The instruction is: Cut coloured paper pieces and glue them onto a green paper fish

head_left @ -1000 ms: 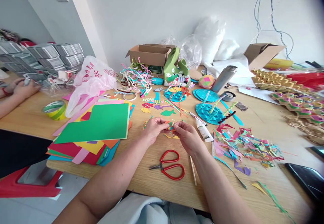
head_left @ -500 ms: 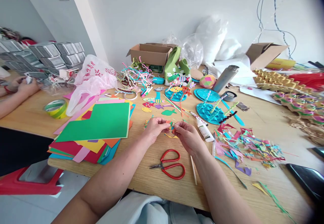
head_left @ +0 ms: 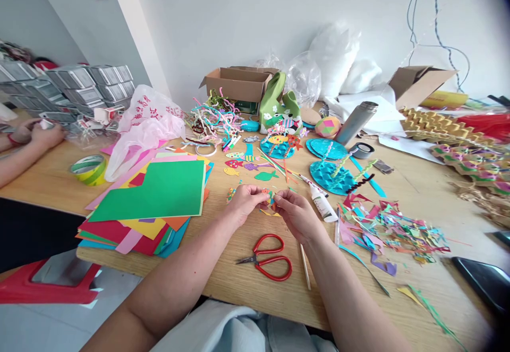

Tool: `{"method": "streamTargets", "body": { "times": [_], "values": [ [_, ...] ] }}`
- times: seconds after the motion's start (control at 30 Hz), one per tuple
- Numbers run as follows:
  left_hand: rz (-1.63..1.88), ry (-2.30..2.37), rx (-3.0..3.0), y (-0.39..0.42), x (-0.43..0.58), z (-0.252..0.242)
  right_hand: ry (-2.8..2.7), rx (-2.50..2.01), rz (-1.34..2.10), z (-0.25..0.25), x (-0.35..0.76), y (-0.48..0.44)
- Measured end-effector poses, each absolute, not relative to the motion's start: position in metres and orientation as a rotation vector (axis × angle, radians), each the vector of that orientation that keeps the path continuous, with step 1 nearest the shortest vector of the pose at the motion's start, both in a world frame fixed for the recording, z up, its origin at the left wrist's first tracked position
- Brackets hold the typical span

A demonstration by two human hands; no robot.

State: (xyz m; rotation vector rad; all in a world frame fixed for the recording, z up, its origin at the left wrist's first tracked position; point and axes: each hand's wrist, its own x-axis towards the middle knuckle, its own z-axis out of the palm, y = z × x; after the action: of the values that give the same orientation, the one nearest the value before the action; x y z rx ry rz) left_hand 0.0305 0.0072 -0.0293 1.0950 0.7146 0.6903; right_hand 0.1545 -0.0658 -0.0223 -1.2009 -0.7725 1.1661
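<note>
While both hands [head_left: 245, 203] [head_left: 297, 215] still pinch the cutout [head_left: 271, 198], the scissors [head_left: 266, 259] lie unmoved.

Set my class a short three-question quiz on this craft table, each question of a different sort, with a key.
1. True or false: the red scissors lie on the table, in neither hand.
2. Which colour is the top sheet of the paper stack? A red, B green, C blue.
3. Fill in: the left hand and right hand together pinch a small colourful ____.
Key: 1 true; 2 B; 3 paper cutout.
</note>
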Motion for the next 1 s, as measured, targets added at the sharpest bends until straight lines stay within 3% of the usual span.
{"method": "streamTargets", "body": {
  "times": [1.0],
  "values": [
    [0.717,0.757,1.230,0.0073,0.0306,-0.0277,-0.751,-1.242,1.137,-0.0204,0.1520,-0.0671]
  ]
}}
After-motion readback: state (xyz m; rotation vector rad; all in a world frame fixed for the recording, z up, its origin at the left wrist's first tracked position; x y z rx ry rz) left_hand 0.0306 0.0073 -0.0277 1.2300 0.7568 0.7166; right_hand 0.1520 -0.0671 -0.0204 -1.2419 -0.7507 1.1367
